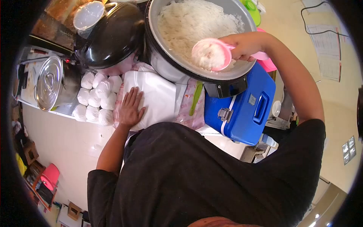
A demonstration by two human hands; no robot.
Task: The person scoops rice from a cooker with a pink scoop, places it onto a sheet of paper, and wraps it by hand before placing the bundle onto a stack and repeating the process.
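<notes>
My right hand (242, 46) grips a pink scoop (228, 56) by its handle, fingers wrapped round it. White rice sits in the scoop's cup, which is over the near right part of a big round rice cooker (166, 66). A large mass of cooked rice (193, 22) fills much of the pot. My left hand (131, 108) lies flat, fingers stretched, on a stack of white sheets (155, 94) in front of the cooker. To the right of the sheets, a green flat utensil (196, 99) rests on pink-printed plastic.
Left of the sheets are several white wrapped bundles (94, 99) in rows. Behind them stands a black lidded cooker (113, 38); a steel pot with a lid (51, 83) is farther left. A blue cooler box (245, 106) stands to the right, beneath my right arm.
</notes>
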